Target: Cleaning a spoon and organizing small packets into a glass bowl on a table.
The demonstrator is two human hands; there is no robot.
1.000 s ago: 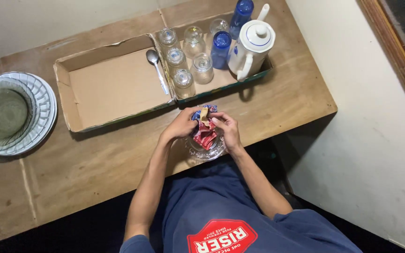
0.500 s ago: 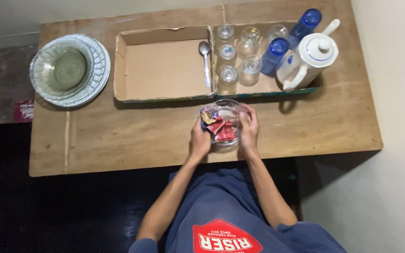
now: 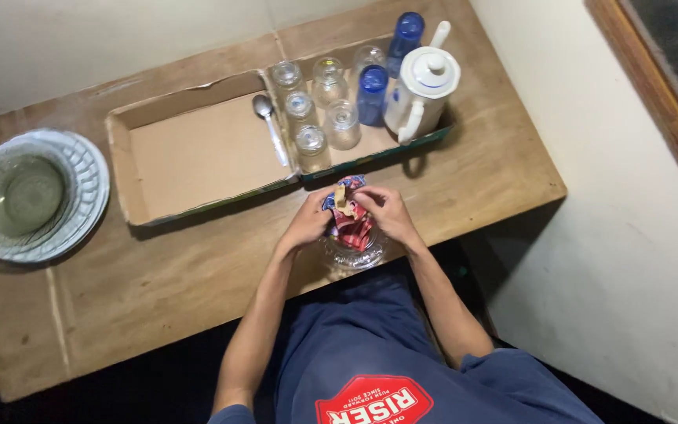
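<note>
A clear glass bowl [image 3: 352,253] stands at the near edge of the wooden table [image 3: 158,275], filled with small red and blue sachets [image 3: 352,224]. My left hand [image 3: 308,221] and my right hand [image 3: 382,212] are both over the bowl, their fingers closed on the sachets at its top. One tan sachet [image 3: 340,195] sticks up between my fingertips.
A shallow cardboard tray [image 3: 198,153] holds a metal spoon [image 3: 270,126], several upturned glasses [image 3: 311,102], two blue bottles [image 3: 386,67] and a white teapot [image 3: 421,90]. A stack of glass plates with a bowl [image 3: 29,195] sits at the table's left end. A wall runs along the right.
The camera view has swung, so the table sits differently in frame. My hands stay at the glass bowl and have moved from its sides up onto the sachets.
</note>
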